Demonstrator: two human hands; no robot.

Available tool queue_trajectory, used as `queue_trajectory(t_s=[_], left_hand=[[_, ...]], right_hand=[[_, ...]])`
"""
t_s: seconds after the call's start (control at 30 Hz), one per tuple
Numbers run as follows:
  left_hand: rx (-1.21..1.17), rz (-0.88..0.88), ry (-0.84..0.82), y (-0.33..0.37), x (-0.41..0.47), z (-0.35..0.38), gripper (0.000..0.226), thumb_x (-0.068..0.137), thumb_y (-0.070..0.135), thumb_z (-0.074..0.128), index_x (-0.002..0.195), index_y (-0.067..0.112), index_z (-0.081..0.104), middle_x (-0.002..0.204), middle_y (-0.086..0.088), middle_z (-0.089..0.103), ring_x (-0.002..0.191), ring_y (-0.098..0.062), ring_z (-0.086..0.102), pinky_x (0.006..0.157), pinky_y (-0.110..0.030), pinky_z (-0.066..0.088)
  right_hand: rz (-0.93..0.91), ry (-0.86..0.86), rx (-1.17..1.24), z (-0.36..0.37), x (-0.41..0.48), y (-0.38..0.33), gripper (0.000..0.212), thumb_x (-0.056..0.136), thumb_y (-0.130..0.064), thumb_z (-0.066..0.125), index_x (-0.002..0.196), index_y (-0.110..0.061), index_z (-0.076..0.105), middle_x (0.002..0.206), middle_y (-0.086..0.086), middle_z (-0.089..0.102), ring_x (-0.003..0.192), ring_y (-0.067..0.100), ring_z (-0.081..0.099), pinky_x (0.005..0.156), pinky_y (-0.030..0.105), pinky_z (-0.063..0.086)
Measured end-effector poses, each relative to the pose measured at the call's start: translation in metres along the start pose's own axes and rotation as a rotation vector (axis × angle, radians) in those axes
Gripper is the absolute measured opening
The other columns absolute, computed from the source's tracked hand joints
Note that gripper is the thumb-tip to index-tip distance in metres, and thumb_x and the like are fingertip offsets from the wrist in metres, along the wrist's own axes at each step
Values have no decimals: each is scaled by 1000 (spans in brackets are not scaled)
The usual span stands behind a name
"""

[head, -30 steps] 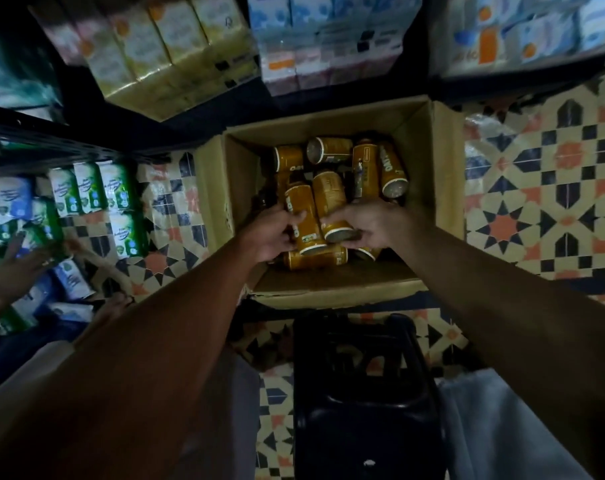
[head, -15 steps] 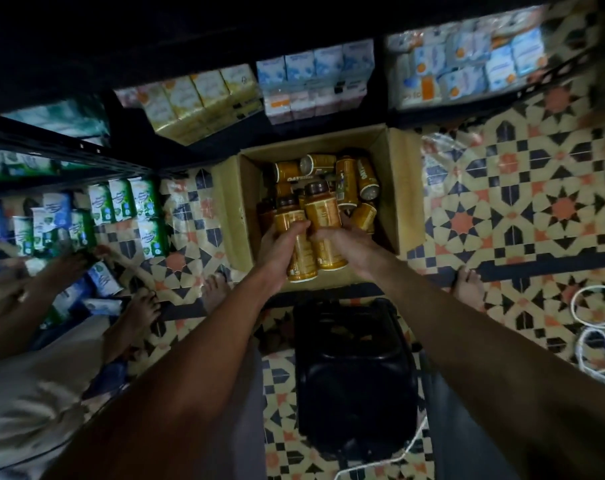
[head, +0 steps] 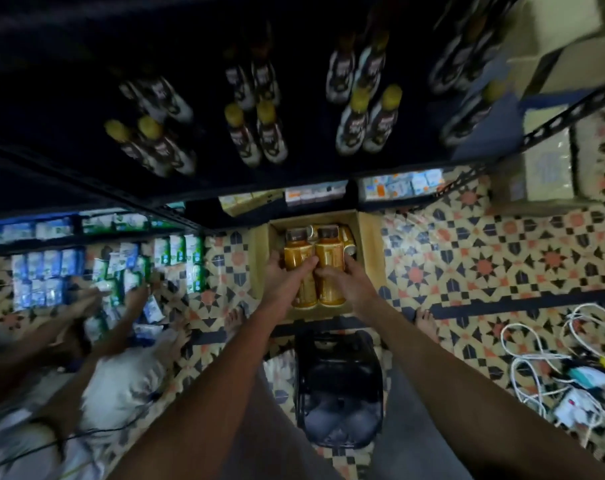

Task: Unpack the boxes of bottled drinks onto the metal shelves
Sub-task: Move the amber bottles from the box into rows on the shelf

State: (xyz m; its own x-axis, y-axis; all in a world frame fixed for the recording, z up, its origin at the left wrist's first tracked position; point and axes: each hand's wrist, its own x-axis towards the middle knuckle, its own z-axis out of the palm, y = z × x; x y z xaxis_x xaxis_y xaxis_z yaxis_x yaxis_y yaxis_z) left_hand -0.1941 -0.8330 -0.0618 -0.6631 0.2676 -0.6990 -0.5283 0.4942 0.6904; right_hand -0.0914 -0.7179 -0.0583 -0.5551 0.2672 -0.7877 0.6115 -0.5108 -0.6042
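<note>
Left hand (head: 287, 284) and right hand (head: 351, 282), fingers (head: 309, 264) curled round two bottles (head: 329, 259) mid-body, above the box (head: 372, 244). Likely heavy and slick, so grip firmly.

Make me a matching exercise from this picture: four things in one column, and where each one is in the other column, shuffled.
Things
1. orange bottles
2. yellow-capped bottles
3. white cables
4. green cartons

Places
A. on the floor, far right
B. standing on the dark shelf
C. gripped by the left hand and right hand, above the box
D. on the floor, left of the box

Pairs: 1-C, 2-B, 3-A, 4-D
</note>
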Motion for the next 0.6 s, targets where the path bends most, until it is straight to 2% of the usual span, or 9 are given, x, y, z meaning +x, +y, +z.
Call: queue_trajectory(t_s=[0.1,0.2,0.27,0.37,0.5,0.6], left_hand=[[3,25,0,32,-34,-9,48,77,37,83,116,21,61,103,5,73,94,-13,70,86,-41,58],[19,67,-17,64,-72,-18,52,72,45,85,113,25,58,105,6,71,95,-13,69,89,-40,57],[18,120,-20,85,-98,-20,55,70,44,86,114,26,60,108,3,73,96,-14,70,86,-39,58],[38,197,-2,114,-129,-24,42,74,35,86,106,24,61,105,0,74,91,-10,71,81,-30,58],[-4,241,-17,145,-153,-25,47,74,33,86,112,18,62,104,1,73,96,-15,70,91,-40,57],[11,299,-35,165,-162,-26,49,75,39,84,113,20,60,106,1,71,97,-15,69,92,-41,56]], right_hand=[[-23,18,-25,5,-40,-27,41,85,-32,77,124,-32,64,116,-6,72,111,16,66,95,39,54],[-47,15,-62,3,-83,-59,52,78,-44,79,127,-36,61,119,-4,70,111,18,66,96,42,54],[-48,-3,-80,-1,-110,-78,48,84,-39,76,129,-34,59,118,-3,71,111,18,67,94,39,55],[-82,-25,-96,-4,-143,-99,49,81,-39,78,127,-36,60,115,-4,74,108,19,70,97,47,55],[-145,-14,-127,-6,-175,-121,44,81,-35,78,122,-34,64,110,-5,76,103,18,72,97,49,55],[-198,-26,-143,-7,-186,-134,55,72,-41,81,123,-33,64,110,-5,76,104,18,72,98,48,55]])
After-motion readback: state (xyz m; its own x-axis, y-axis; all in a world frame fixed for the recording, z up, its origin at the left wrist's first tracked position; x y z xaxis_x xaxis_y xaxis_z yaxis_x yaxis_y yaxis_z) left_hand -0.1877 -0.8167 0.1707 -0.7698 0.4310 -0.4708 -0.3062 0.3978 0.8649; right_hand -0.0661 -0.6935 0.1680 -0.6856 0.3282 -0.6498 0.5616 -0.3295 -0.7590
